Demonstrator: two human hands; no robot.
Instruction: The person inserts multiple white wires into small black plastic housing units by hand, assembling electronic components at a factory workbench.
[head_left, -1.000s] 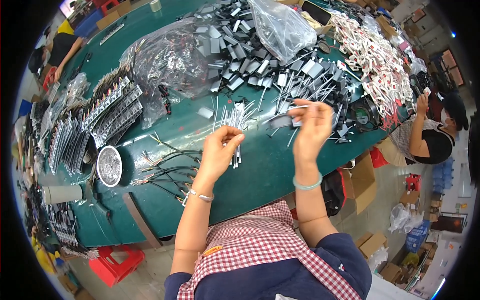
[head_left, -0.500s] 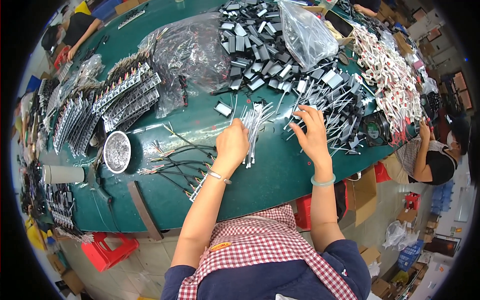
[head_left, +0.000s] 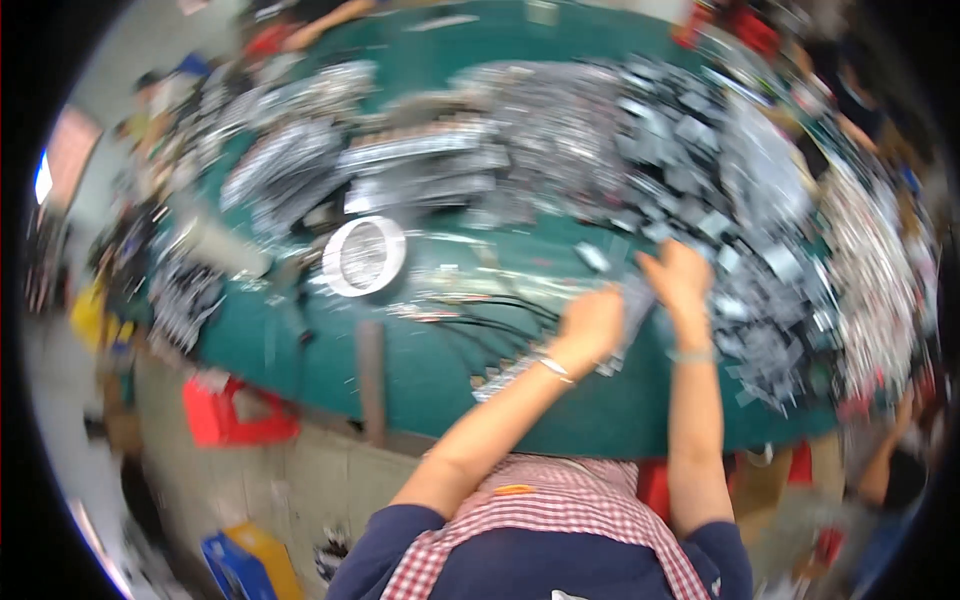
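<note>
The picture is smeared by motion. My left hand (head_left: 592,322) is closed, its fingers beside a bundle of thin white strips (head_left: 634,312) that look like cable ties. Whatever it holds is too blurred to make out. On the other side of the bundle is my right hand (head_left: 682,278), thumb toward the strips; its finger positions are smeared. Black cables (head_left: 500,318) with bare coloured ends lie left of my left hand, joined to a silvery strip (head_left: 505,382) by my left wrist. A small grey block (head_left: 592,257) rests beyond the hands.
Dark and grey blocks (head_left: 765,330) are heaped at the right, with white parts (head_left: 868,280) past them. Stacked silvery strips (head_left: 425,160) and a white-rimmed bowl (head_left: 364,256) stand to the left. A red stool (head_left: 235,412) is below the green table's (head_left: 440,400) edge.
The whole view has swung, so table things appear shifted to the right. My right hand, open with spread fingers before, is nearer my left hand and the white strips.
</note>
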